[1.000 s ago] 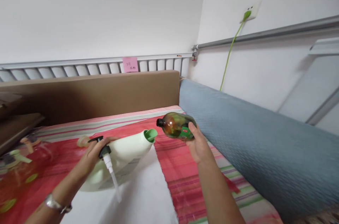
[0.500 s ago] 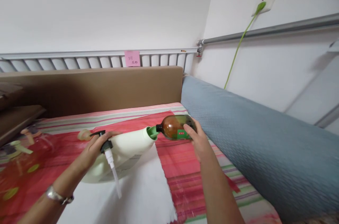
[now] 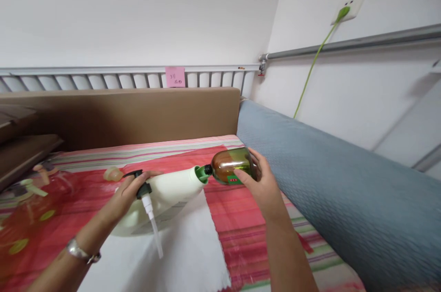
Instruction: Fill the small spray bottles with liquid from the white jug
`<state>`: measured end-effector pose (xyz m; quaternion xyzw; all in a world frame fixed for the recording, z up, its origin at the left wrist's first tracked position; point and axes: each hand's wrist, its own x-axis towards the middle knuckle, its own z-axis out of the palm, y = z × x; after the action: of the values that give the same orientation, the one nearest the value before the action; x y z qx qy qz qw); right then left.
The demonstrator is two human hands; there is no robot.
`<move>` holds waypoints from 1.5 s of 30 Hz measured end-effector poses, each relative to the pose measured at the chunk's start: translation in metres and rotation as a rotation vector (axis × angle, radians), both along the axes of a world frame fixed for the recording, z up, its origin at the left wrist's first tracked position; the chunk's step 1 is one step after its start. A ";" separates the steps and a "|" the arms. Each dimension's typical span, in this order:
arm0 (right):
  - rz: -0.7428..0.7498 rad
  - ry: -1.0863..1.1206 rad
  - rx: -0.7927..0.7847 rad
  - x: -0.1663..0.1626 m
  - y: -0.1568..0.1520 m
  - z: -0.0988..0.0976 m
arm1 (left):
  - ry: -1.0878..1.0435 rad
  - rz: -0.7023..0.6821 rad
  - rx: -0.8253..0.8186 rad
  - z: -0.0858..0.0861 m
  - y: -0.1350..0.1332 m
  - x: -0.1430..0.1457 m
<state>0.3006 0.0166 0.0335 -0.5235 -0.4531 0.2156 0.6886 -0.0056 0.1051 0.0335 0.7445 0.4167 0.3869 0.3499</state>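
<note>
My left hand [image 3: 132, 187] is closed around a black-and-white pump head [image 3: 147, 200], whose tube hangs down. The same hand also steadies a large pale green jug [image 3: 174, 188], which is tipped on its side with its mouth toward the right. My right hand [image 3: 260, 177] grips a brown, clear-walled bottle [image 3: 229, 165] with a green label, lying almost level. The bottle's black threaded neck meets the green spout inside the jug's mouth. Whether liquid flows between them I cannot tell.
Under the jug lies a white sheet [image 3: 193, 246] on a red striped cloth [image 3: 237, 237]. Clear pump bottles [image 3: 34, 204] stand at left, near a small pale cap [image 3: 113, 173]. A brown headboard [image 3: 165, 115] and a blue padded side [image 3: 310, 163] border the cloth.
The bottle's neck has come closer into the jug's spout, and my right hand has wrapped further round the bottle. The view has shifted slightly. Both hands keep their holds.
</note>
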 end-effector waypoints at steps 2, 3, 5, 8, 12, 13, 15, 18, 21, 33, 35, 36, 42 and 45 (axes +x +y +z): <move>-0.020 -0.041 0.003 -0.004 -0.003 0.002 | -0.019 0.000 -0.004 0.001 -0.001 0.001; -0.031 -0.061 0.002 -0.005 -0.005 0.004 | -0.023 0.001 -0.006 0.002 -0.001 0.002; -0.061 -0.121 0.008 -0.009 -0.009 0.008 | -0.014 0.003 -0.011 0.002 -0.002 0.003; -0.144 -0.319 0.035 -0.014 -0.015 0.013 | 0.011 0.003 -0.017 0.003 -0.003 0.005; -0.242 -0.550 0.086 -0.019 -0.019 0.016 | 0.028 0.010 0.010 0.003 -0.003 0.006; -0.252 -0.578 0.094 -0.020 -0.019 0.015 | 0.030 0.011 0.017 0.003 -0.003 0.006; -0.263 -0.612 0.097 -0.022 -0.020 0.015 | 0.020 0.007 0.011 0.002 -0.003 0.006; -0.266 -0.642 0.087 -0.024 -0.020 0.015 | -0.001 -0.023 -0.046 0.000 -0.001 0.004; -0.268 -0.670 0.078 -0.026 -0.020 0.015 | -0.006 -0.056 -0.093 -0.003 0.003 0.003; -0.255 -0.721 0.057 -0.030 -0.024 0.018 | -0.088 -0.035 -0.099 -0.008 0.003 0.002; -0.246 -0.749 0.054 -0.032 -0.026 0.019 | -0.086 -0.039 -0.089 -0.010 0.002 0.003; -0.241 -0.770 0.052 -0.032 -0.028 0.020 | -0.081 -0.042 -0.078 -0.009 0.001 0.003; -0.195 -0.916 0.045 -0.039 -0.035 0.024 | -0.005 -0.082 -0.022 -0.004 -0.010 0.011; -0.155 -0.955 0.051 -0.041 -0.036 0.024 | 0.054 -0.089 0.008 -0.004 -0.013 0.013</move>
<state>0.2594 -0.0198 0.0579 -0.5793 -0.6833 -0.1116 0.4303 0.0077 0.0919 0.0294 0.7739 0.3909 0.3523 0.3524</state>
